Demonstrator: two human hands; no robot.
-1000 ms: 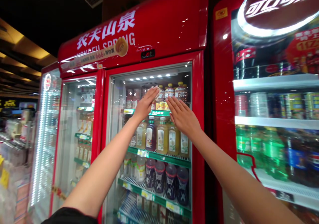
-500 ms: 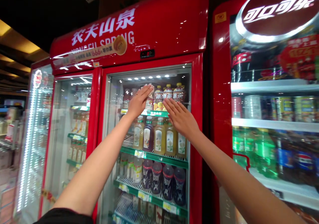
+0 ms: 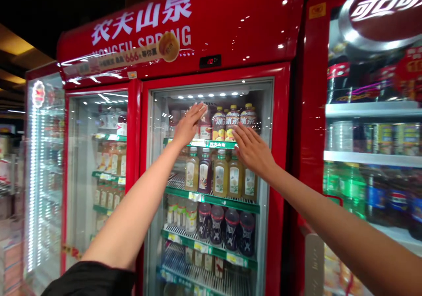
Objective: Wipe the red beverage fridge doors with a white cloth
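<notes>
My left hand (image 3: 187, 127) reaches up to the glass door (image 3: 263, 199) of a red drinks fridge (image 3: 231, 28). Its fingers lie together and press a small white cloth (image 3: 204, 110) against the glass near the top shelf. My right hand (image 3: 253, 151) lies flat on the same glass a little lower and to the right, fingers stretched out, holding nothing. Behind the glass stand bottles of iced tea (image 3: 232, 121) on the top shelf, yellow juice bottles (image 3: 220, 175) below them, and dark bottles (image 3: 231, 228) lower still.
The fridge's left door (image 3: 99, 164) is closed, with more bottles behind it. A lit cooler (image 3: 39, 173) stands further left. To the right is a second red fridge (image 3: 310, 111) with cans (image 3: 389, 138) and green bottles (image 3: 343, 186) on its shelves.
The view has shifted closer and to the right. My left hand has slid slightly up and left on the glass with the cloth. My right hand stays flat on the glass.
</notes>
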